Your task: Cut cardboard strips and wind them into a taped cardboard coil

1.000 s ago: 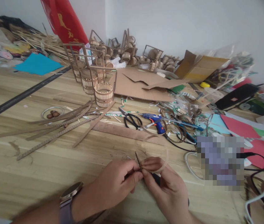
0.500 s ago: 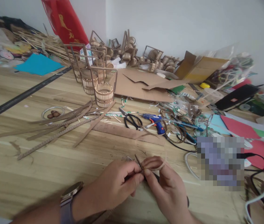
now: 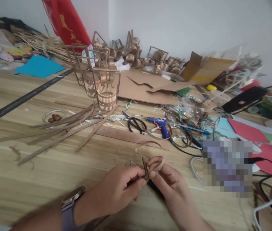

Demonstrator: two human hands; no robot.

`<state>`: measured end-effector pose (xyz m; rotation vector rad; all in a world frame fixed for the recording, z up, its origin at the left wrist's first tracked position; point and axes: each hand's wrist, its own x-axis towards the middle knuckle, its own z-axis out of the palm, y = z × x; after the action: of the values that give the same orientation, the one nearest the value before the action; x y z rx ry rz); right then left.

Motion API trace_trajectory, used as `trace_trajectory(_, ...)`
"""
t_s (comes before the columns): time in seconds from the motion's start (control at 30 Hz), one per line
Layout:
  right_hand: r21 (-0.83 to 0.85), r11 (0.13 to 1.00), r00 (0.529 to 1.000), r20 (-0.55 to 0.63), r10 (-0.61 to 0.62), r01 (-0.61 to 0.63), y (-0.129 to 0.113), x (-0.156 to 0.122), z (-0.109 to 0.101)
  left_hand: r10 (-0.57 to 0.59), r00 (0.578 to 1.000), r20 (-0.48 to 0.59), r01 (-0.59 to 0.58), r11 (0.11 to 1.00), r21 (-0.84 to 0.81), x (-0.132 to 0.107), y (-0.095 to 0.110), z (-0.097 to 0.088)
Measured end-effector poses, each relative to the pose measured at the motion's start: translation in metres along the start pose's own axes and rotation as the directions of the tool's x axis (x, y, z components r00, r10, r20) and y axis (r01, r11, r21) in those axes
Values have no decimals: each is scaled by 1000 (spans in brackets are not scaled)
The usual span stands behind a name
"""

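Low in the middle of the view, my left hand [image 3: 119, 189] and my right hand [image 3: 172, 189] meet over the wooden table [image 3: 30, 179]. Both pinch a thin brown bamboo strip [image 3: 155, 164] that curls into a small loop above my right fingers. A short end of the strip sticks up between the two thumbs. A watch sits on my left wrist. Something dark lies under my right hand; I cannot make it out.
Long brown strips [image 3: 61, 128] lie to the left. Black scissors [image 3: 136, 123] and a blue glue gun [image 3: 161, 125] sit beyond my hands. Small woven baskets [image 3: 106, 96] in frames, cardboard sheets [image 3: 148, 86], coloured paper and cables crowd the back and right.
The loop of strip has been drawn smaller and tighter over my right fingers. Both hands have stayed in nearly the same place, with the right hand turned slightly.
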<state>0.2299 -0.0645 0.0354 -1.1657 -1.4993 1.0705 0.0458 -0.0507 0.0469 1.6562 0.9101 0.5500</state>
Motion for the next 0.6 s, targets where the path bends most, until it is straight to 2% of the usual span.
trace_trajectory(0.1, -2, 1000, 1000, -2, 3, -3, 0, 0, 2, -36, 999, 24, 37, 999, -35, 0, -1, -1)
trace_trajectory(0.33, -117, 988, 994, -28, -103, 99, 2, -7, 6, -40, 999, -16, 39, 998, -48, 1, -4, -1)
trace_trajectory(0.6, -53, 998, 999, 7, -33, 33, 1, -3, 7, -16, 999, -38, 19, 998, 63, 0, -1, -1)
